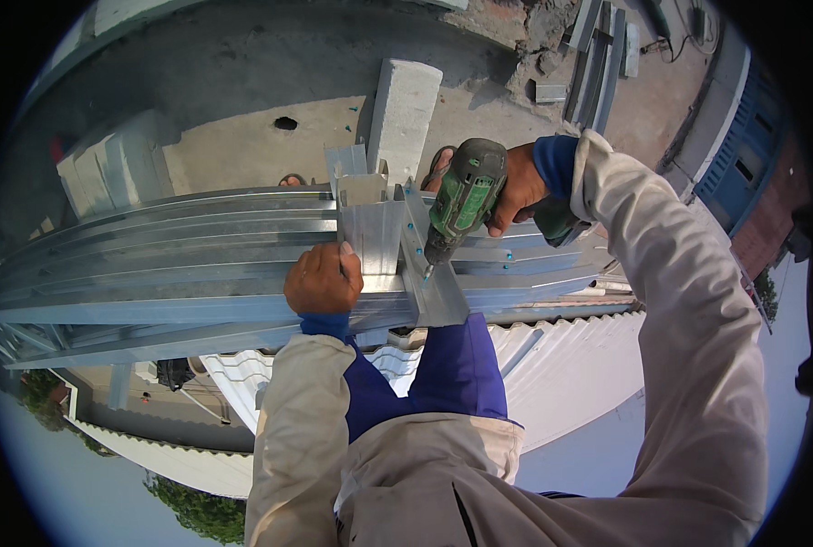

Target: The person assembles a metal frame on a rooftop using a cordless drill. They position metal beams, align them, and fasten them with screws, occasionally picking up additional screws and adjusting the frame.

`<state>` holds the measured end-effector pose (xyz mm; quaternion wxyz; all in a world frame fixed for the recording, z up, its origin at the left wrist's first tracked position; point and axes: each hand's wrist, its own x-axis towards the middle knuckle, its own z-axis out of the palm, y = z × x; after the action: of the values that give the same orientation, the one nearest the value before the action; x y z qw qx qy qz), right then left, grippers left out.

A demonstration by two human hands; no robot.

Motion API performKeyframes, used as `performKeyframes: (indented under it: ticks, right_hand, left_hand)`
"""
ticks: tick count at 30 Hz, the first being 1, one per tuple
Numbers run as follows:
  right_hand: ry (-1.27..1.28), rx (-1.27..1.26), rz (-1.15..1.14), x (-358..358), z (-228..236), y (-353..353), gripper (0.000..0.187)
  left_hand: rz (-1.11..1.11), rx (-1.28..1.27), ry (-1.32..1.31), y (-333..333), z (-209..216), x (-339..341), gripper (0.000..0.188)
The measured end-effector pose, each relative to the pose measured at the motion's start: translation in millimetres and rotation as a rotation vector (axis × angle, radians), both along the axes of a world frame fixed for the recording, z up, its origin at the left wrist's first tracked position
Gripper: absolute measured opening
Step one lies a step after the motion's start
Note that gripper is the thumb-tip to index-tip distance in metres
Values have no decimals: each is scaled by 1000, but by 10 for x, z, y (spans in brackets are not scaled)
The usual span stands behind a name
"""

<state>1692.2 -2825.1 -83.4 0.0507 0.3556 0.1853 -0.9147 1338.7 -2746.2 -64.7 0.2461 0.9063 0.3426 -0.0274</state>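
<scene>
In my right hand [516, 187] is a green and black cordless drill [466, 201], its fingers wrapped round the grip. The drill points down, its bit tip at a blue-headed screw on a narrow metal channel [441, 301] that lies crosswise over my lap. Left of it, my closed left hand [323, 281] grips the near edge of a short upright metal channel [373, 223], thumb up; the palm side is hidden. Both short pieces rest across several long silvery channels [197, 239] stacked side by side. A few more blue screws [508, 257] lie on the metal to the right.
A long pale block [405, 118] stands beyond the channels, and more blocks [115, 169] are at the left. Metal offcuts [598, 68] and a corded tool [657, 18] lie far right. Sandalled feet show past the stack. White corrugated sheet [580, 369] is on the near side.
</scene>
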Motion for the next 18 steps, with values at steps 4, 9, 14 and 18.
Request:
performKeyframes:
  ticks: [4, 9, 14, 18]
  right_hand:
    - [-17, 21, 15, 18, 44, -27, 20]
    - [-33, -4, 3, -18, -7, -92, 19]
    - [20, -41, -66, -4, -54, -136, 22]
    - [9, -90, -84, 3, -16, -101, 23]
  left_hand:
    - [13, 34, -65, -17, -60, -28, 13]
    - [27, 34, -75, -28, -71, -43, 14]
    - [58, -36, -54, -12, -31, -12, 11]
    - [58, -36, -29, 0, 1, 10, 12]
